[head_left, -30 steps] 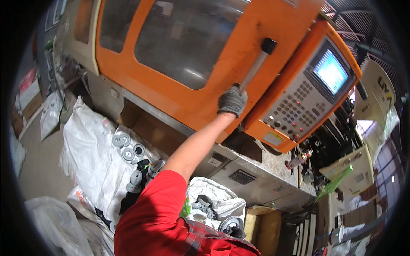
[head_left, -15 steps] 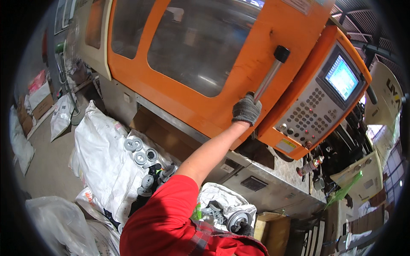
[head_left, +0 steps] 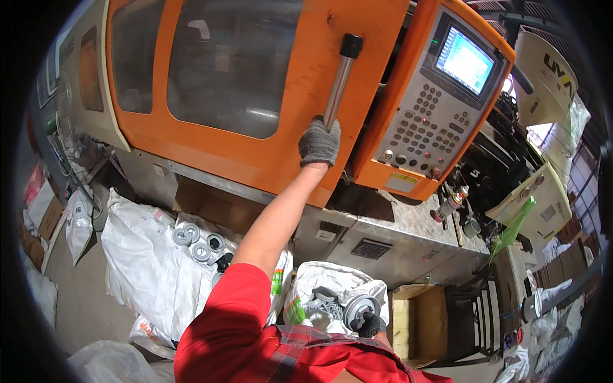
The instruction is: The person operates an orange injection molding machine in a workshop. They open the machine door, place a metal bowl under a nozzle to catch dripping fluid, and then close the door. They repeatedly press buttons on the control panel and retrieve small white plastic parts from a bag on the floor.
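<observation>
My left hand (head_left: 319, 143), in a grey knit glove, is closed around the lower end of a metal bar handle (head_left: 338, 86) with a black cap. The handle is fixed to the orange machine door (head_left: 290, 163), which has cloudy windows. Low in front of my body, my right hand (head_left: 369, 325), in a dark glove, grips a round grey plastic part (head_left: 359, 309) with a raised rim. Its fingers are partly hidden against the part. Below and beside it, a white sack (head_left: 313, 273) holds more grey plastic pieces (head_left: 324, 304).
Right of the door is a control panel (head_left: 421, 124) with a lit screen (head_left: 464, 60). A spray can (head_left: 450, 203) stands on the machine's ledge. A cardboard box (head_left: 418, 293) sits right of the sack; a large white sack (head_left: 150, 255) with round grey parts (head_left: 200, 253) lies left.
The view has turned right, so the machine sits further left in it. My left hand stays on the handle, and the door seems slightly further from the panel. The right hand shows more fully.
</observation>
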`<action>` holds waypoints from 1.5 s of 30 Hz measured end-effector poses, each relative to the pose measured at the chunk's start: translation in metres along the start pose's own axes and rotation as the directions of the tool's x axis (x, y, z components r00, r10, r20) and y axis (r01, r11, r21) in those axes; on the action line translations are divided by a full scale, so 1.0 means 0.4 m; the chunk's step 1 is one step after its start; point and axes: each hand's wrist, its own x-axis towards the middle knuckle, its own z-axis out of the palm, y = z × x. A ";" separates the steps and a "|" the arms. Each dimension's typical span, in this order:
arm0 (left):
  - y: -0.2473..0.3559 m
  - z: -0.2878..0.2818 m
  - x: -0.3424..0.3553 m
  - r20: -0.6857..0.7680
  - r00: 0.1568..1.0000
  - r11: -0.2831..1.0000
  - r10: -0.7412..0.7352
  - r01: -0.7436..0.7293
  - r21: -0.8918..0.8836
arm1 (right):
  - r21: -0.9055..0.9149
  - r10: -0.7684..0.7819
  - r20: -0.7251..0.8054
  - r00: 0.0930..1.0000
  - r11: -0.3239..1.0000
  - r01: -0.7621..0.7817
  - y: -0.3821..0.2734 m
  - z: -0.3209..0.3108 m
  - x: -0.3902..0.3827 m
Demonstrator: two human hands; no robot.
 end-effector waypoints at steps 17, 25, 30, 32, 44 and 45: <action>-0.165 -0.021 0.161 0.123 0.991 0.986 -0.054 0.034 0.161 | 0.081 -0.147 -0.621 0.769 0.965 0.250 -0.148 0.428 -0.139; -0.232 0.131 0.188 0.037 0.998 0.983 -0.049 0.042 0.180 | 0.076 -0.189 -0.741 0.645 0.930 0.360 -0.132 0.357 -0.220; -0.179 0.070 0.142 0.030 0.999 0.987 -0.024 0.019 0.161 | 0.037 -0.207 -0.753 0.624 0.934 0.355 -0.117 0.352 -0.245; -0.197 0.073 0.146 0.064 0.997 0.998 -0.043 0.046 -0.043 | 0.017 -0.220 -0.755 0.618 0.935 0.354 -0.118 0.355 -0.247; -0.216 -0.023 0.176 0.119 0.990 0.995 0.078 -0.084 0.050 | 0.116 -0.216 -0.687 0.694 0.910 0.399 -0.087 0.275 -0.163; -0.203 -0.017 0.148 0.105 0.994 0.999 0.039 -0.038 -0.012 | 0.188 -0.178 -0.615 0.768 0.913 0.363 -0.090 0.237 -0.174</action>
